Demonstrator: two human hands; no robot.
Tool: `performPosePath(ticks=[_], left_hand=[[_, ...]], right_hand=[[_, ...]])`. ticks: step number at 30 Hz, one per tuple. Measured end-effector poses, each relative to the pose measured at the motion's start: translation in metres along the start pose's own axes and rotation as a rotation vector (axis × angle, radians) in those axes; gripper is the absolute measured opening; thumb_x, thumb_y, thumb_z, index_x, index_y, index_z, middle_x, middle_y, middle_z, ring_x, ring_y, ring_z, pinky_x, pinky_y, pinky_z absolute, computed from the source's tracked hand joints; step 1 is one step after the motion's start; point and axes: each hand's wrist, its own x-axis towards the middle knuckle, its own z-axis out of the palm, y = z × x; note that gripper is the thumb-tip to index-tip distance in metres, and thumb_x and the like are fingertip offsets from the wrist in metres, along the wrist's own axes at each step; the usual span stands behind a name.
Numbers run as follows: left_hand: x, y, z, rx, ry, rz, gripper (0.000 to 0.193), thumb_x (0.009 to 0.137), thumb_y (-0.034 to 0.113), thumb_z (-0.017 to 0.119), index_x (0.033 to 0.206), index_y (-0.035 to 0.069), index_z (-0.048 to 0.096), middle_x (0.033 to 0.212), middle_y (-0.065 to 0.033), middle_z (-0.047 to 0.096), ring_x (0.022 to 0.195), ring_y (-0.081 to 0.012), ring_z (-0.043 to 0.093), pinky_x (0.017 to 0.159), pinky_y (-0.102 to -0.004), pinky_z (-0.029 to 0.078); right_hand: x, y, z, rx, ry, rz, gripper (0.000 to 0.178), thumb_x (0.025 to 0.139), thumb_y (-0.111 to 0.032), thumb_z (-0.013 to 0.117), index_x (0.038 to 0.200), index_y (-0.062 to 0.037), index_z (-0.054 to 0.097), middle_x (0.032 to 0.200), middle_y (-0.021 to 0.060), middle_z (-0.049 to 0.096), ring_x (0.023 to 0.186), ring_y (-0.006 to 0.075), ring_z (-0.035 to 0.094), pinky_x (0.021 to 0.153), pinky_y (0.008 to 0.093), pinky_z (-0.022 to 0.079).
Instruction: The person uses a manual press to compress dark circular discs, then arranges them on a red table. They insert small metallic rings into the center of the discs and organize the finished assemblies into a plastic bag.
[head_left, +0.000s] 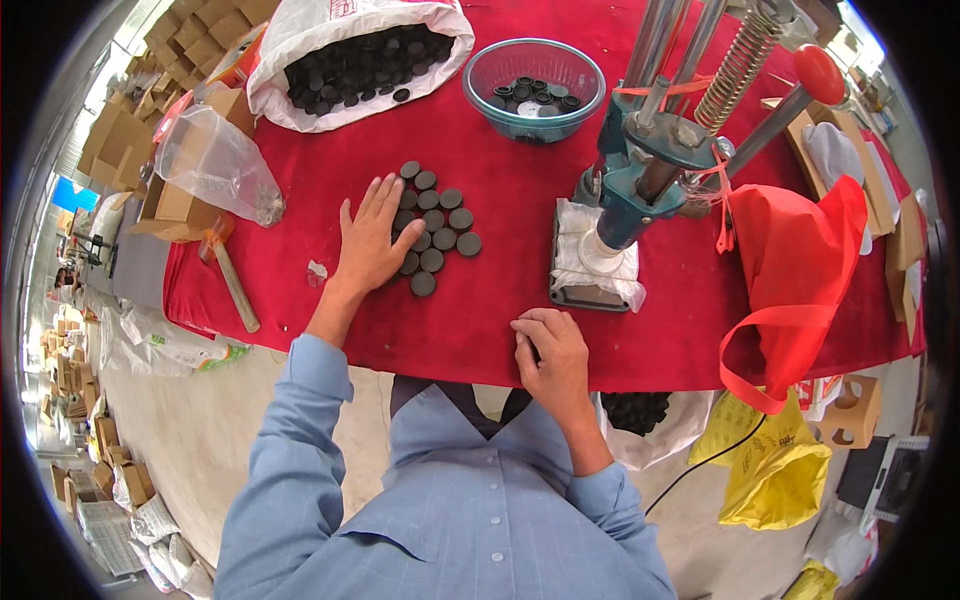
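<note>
Fingers stretched out, my left hand [372, 245] lies flat at the left side of a loose cluster of round black caps [460, 219] on the red cloth, covering some of them. My right hand [557, 362] rests at the near edge of the table with its fingers curled in. A dark patch shows between its thumb and fingers; whether that is a cap or only shadow is unclear. Just beyond it stands a green hand press [628, 203] with a white tip over a cloth-wrapped base [580, 296].
A white sack [268, 85] spills black caps at the back left. Behind the cluster sits a clear greenish basin [535, 125] with more caps. A clear plastic container [215, 160] and a hammer [236, 290] lie left. A red bag [795, 260] hangs off the right edge.
</note>
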Motion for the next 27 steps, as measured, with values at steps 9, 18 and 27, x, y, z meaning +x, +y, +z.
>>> performPosePath(ticks=[9,18,27], left_hand=[[0.015,-0.012,0.02,-0.078,0.078,0.014,0.062,0.106,0.047,0.059,0.152,0.005,0.058,0.163,-0.0134,0.052,0.154,-0.03,0.043,0.128,-0.0583,0.024],[0.024,-0.024,0.017,-0.105,0.007,0.014,0.061,0.104,0.039,0.061,0.153,0.004,0.055,0.163,-0.0165,0.051,0.154,-0.0313,0.043,0.128,-0.0558,0.027],[-0.057,-0.031,-0.01,-0.341,0.041,-0.182,0.114,0.093,0.059,0.075,0.166,-0.008,0.019,0.174,-0.0318,0.018,0.163,-0.0443,0.018,0.131,-0.0508,0.02]], right_hand=[[-0.002,0.002,0.001,0.0,0.0,0.017,0.018,0.083,0.0,0.074,0.101,-0.0029,0.073,0.103,0.009,0.069,0.092,0.03,0.066,0.081,0.0424,0.053],[-0.002,0.004,0.001,0.009,0.016,-0.025,0.017,0.084,0.001,0.073,0.1,-0.0023,0.073,0.103,0.0096,0.069,0.094,0.0307,0.066,0.083,0.0426,0.054],[-0.002,0.003,0.001,0.035,0.01,0.015,0.027,0.085,-0.001,0.074,0.112,-0.0008,0.07,0.112,0.0143,0.069,0.103,0.0358,0.067,0.091,0.0454,0.055]])
